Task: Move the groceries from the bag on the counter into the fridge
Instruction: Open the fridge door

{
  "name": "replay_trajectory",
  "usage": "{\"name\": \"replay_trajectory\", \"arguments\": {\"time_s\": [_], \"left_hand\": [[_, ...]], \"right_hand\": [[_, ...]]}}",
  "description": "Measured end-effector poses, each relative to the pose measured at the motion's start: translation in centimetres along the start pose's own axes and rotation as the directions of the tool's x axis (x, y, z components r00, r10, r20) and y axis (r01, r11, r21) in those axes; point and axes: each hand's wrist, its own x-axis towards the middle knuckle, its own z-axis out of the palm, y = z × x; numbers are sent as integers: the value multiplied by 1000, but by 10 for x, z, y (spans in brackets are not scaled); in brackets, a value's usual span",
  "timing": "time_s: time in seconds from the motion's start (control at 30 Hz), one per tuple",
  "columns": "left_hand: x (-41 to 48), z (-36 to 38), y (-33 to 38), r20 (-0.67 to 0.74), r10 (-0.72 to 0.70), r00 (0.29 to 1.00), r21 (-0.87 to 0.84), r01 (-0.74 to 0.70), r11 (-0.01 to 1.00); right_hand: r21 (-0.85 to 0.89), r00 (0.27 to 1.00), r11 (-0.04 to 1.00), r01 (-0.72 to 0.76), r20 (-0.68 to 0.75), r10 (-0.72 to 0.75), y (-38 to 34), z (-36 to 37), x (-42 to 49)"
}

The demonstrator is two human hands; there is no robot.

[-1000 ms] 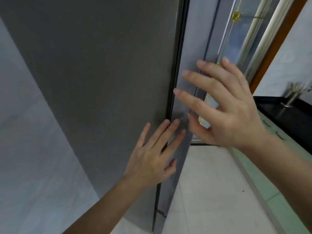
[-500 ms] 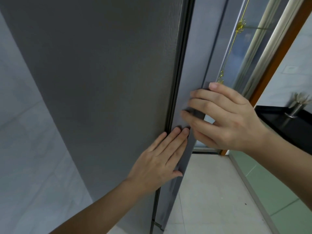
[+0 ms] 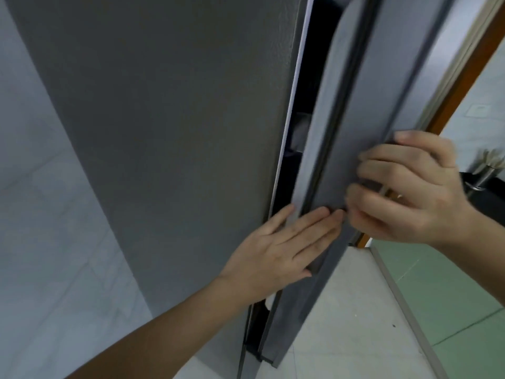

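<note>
Grips upright fridge door, centre right, with curled right hand; presses flat left hand beside dark gap.

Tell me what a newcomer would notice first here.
The tall grey fridge door at centre stands ajar, with a dark gap beside it showing the interior. The right hand grips that door's edge right of centre, fingers curled round it. Just below and to the left, the left hand lies flat against the door's edge, fingers straight.
</note>
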Motion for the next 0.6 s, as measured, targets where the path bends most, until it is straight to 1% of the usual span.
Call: {"name": "replay_trajectory", "arguments": {"time_s": [0.13,0.27,0.33,0.37,0.4,0.47,0.53,0.6], "left_hand": [[28,5,20,-72,105,992,-61,-109,992],[60,16,47,-156,193,969,-116,-212,970],[77,18,62,-231,202,952,-201,-250,947],[84,19,68,-265,181,947,-263,-252,931],[88,22,73,-291,134,947,-335,-232,913],[92,32,78,-298,-24,954,-484,-129,866],[93,47,78,-213,-165,963,-581,11,814],[98,65,79,-83,-217,973,-611,123,782]], "right_hand": [[-66,998,996,-56,37,59,5,-32,-34],[-132,987,984,-121,92,134,8,-65,-69],[-162,973,971,-177,121,197,12,-82,-89],[-176,963,962,-208,137,233,13,-90,-99],[-191,949,951,-243,156,274,14,-99,-112],[-225,905,912,-342,182,384,13,-114,-139],[-236,834,846,-478,181,522,5,-124,-164],[-226,759,773,-593,163,630,-7,-127,-185]]}}
